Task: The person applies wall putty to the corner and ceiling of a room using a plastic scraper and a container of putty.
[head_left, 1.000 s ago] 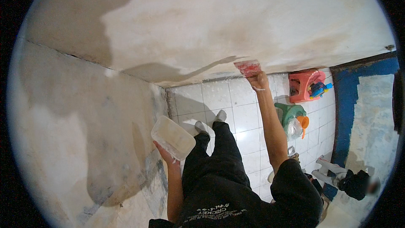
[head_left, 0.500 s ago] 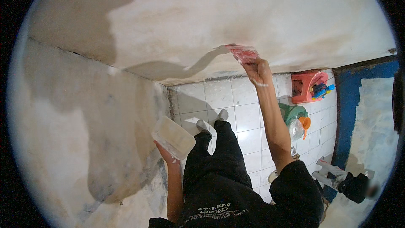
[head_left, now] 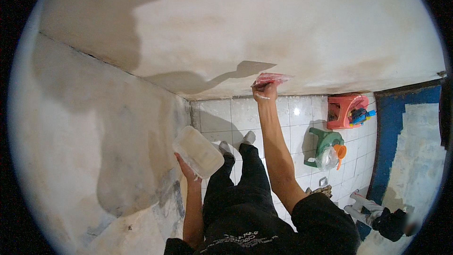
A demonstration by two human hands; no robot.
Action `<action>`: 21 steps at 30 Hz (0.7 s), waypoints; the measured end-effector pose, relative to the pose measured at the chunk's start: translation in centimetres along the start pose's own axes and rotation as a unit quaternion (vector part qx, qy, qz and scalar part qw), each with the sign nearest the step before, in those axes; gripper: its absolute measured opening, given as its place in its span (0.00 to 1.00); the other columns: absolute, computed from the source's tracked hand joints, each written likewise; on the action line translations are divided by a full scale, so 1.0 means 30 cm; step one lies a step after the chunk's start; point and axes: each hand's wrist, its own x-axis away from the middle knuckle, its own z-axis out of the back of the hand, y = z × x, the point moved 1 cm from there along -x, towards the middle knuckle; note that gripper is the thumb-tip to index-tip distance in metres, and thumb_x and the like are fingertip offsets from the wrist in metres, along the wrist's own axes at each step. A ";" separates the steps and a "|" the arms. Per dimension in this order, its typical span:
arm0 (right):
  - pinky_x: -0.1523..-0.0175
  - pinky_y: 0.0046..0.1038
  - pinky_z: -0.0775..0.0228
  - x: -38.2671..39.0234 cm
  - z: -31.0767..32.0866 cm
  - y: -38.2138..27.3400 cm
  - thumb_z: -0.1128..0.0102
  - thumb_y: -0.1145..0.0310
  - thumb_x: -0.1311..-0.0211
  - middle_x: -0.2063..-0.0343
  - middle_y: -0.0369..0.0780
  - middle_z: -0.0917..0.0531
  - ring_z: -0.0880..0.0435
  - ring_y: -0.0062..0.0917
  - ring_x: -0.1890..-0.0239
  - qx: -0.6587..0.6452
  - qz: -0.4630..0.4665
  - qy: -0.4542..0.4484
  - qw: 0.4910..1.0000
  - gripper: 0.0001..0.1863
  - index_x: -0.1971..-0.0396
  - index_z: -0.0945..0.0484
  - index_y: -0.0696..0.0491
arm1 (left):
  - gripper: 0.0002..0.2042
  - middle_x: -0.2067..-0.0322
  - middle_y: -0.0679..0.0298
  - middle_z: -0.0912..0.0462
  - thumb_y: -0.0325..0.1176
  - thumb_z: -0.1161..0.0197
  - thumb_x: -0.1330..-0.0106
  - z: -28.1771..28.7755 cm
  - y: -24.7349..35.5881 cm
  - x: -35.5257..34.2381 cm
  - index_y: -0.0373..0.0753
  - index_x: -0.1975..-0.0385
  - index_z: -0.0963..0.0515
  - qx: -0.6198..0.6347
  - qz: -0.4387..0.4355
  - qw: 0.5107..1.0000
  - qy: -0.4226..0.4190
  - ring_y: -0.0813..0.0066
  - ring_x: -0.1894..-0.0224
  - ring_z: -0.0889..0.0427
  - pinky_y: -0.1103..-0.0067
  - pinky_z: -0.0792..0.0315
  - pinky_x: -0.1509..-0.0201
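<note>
Red scraper (head_left: pixel 274 79) is partly hidden by the right grip (head_left: pixel 265 93).

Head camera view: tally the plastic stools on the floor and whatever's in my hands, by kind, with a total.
Plastic stools: 2 (pink stool, green stool)
Plastic tub: 1, in your left hand
Red scraper: 1, in your right hand
Total: 4

I had two hands (head_left: pixel 189 167) (head_left: pixel 265 93), one red spreader (head_left: pixel 271 80), one whitish tub (head_left: pixel 200 153), two feet (head_left: pixel 225 148) (head_left: pixel 249 137), two plastic stools (head_left: pixel 346 112) (head_left: pixel 330 138), one orange dipper (head_left: pixel 339 150), one clear plastic bag (head_left: pixel 326 160), one blue-and-yellow object (head_left: pixel 361 116) and one other person (head_left: pixel 390 224) in view.
</note>
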 end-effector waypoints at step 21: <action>0.75 0.28 0.29 0.008 0.040 0.014 0.53 0.66 0.41 0.74 0.37 0.24 0.25 0.28 0.76 0.021 0.052 0.031 0.998 0.07 0.68 0.27 0.51 | 0.34 0.45 0.59 0.33 0.61 0.58 0.37 -0.103 0.017 0.049 0.42 0.40 0.43 0.052 0.028 0.998 -0.024 0.62 0.46 0.30 0.66 0.34 0.43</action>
